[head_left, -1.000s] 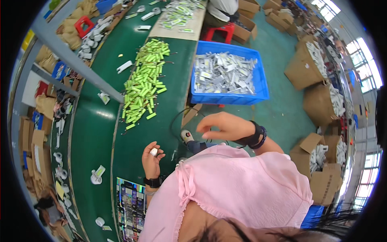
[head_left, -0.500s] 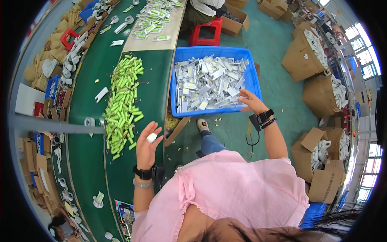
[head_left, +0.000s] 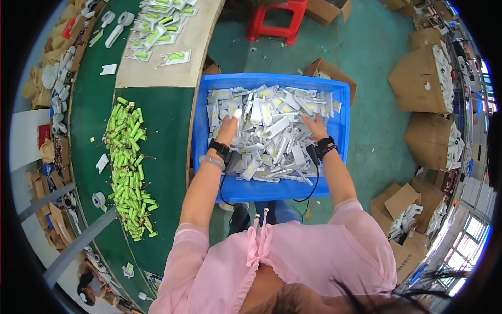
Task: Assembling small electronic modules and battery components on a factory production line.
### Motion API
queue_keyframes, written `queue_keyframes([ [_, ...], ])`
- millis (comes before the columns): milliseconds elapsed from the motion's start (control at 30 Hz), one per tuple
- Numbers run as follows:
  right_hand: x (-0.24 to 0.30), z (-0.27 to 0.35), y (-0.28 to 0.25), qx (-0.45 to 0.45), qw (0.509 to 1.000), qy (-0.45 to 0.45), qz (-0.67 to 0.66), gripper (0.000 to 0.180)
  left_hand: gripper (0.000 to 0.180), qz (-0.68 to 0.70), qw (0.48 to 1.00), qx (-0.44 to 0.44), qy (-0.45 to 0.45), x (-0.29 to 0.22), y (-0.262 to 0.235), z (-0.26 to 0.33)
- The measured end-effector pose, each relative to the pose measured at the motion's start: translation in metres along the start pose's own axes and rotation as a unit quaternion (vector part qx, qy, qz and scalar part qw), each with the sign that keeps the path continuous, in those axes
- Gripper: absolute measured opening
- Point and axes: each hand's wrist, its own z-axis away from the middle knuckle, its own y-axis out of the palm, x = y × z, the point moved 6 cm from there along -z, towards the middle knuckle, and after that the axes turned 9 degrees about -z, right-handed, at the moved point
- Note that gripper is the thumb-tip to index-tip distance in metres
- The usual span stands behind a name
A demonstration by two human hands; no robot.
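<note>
A blue plastic bin [head_left: 272,81] holds a heap of flat white-and-silver light pieces [head_left: 274,123] with yellow strips. At the left part of the heap is my left hand [head_left: 228,130], its fingers apart and touching the pieces. A small white covering [head_left: 238,113] shows at the tip of its thumb. Over the right part my right hand [head_left: 315,127] reaches down with thumb and fingers spread, nothing gripped between them. Some fingertips of both hands are hidden among the pieces. Each wrist carries a black strap with a cable.
On the green bench [head_left: 157,104] left of the bin lies a pile of green cylindrical batteries [head_left: 130,167] with wires. Beyond it are clear packs [head_left: 157,29] holding green cells. A red stool [head_left: 276,21] stands behind the bin, and cardboard boxes [head_left: 421,83] line the right side.
Both hands have moved in over the bin: the left from beside the batteries, the right from the bin's right edge. My view has shifted, bringing the bin nearer my body.
</note>
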Motion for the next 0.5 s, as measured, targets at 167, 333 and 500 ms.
queue_keyframes([
  [167, -0.012, -0.030, -0.003, -0.113, 0.969, -0.139, 0.168, 0.112, 0.083, -0.126, 0.985, -0.105, -0.054, 0.020, -0.004, -0.056],
  [333, -0.021, -0.025, 0.023, -0.105, 0.959, -0.110, 0.240, 0.104, 0.084, -0.126, 0.990, -0.039, -0.042, 0.045, -0.006, -0.093],
  [500, -0.011, -0.002, 0.075, -0.070, 0.970, -0.176, 0.155, 0.102, 0.099, -0.144, 0.989, -0.001, -0.044, 0.017, 0.047, -0.072],
])
